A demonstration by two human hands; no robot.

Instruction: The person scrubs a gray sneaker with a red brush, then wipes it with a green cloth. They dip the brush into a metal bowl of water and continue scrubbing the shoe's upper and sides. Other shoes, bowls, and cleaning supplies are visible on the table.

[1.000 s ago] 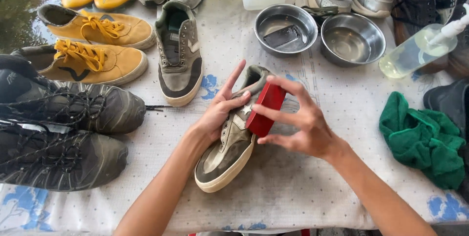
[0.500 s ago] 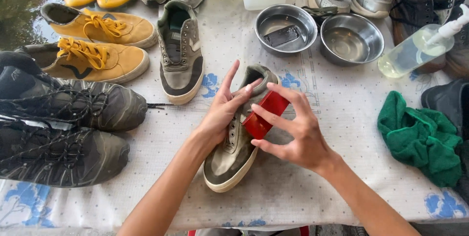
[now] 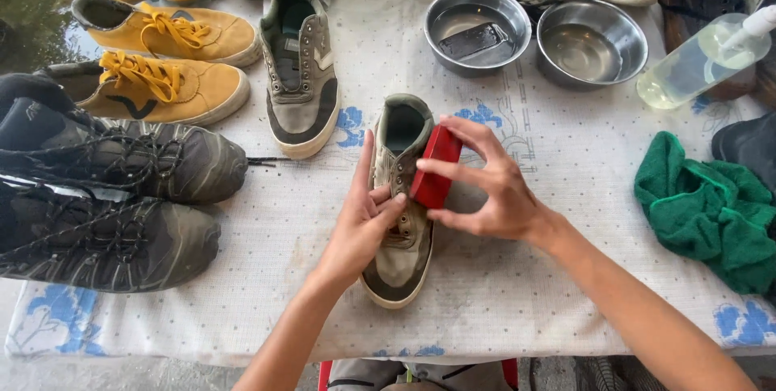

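The grey shoe (image 3: 402,205) lies lengthwise, toe toward the person — left hand (image 3: 361,225) flat on its left side, fingers together, right hand (image 3: 489,193) clamping a red brush (image 3: 434,167) against its right side.

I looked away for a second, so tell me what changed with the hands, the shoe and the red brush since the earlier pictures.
The grey shoe has turned from slanting to nearly straight, toe toward the person. The right hand keeps its grip on the red brush, which stays against the shoe's side. The left hand still steadies the shoe from the other side. Nothing was let go. The other shoes, the two metal bowls and the green cloth lie as before.
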